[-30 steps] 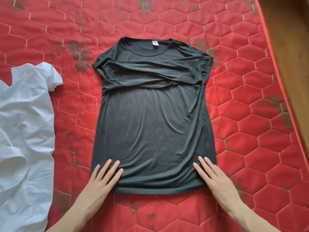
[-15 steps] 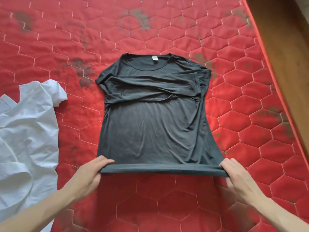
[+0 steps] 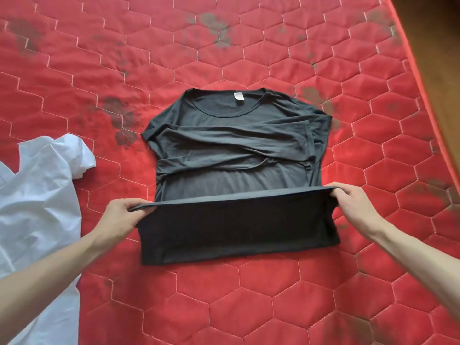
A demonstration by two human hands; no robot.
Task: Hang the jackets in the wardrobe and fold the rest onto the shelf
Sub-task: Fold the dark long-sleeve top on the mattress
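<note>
A dark grey T-shirt [image 3: 234, 145] lies on the red quilted mattress [image 3: 249, 307], collar away from me, both sleeves folded across the chest. Its lower part is lifted and doubled over toward the collar, showing the darker underside. My left hand [image 3: 122, 217] pinches the left corner of the hem. My right hand [image 3: 353, 207] pinches the right corner. The hem stretches taut between them, above the shirt's middle.
A crumpled white shirt [image 3: 37, 207] lies at the left edge of the mattress. The mattress edge [image 3: 420, 78] runs diagonally at the upper right, with brown wooden floor [image 3: 443, 33] beyond it. Dark stains mark the mattress above the shirt.
My hands went from lying flat on the hem to gripping its corners, then lifted the hem and carried it toward the collar, folding the lower part over.
</note>
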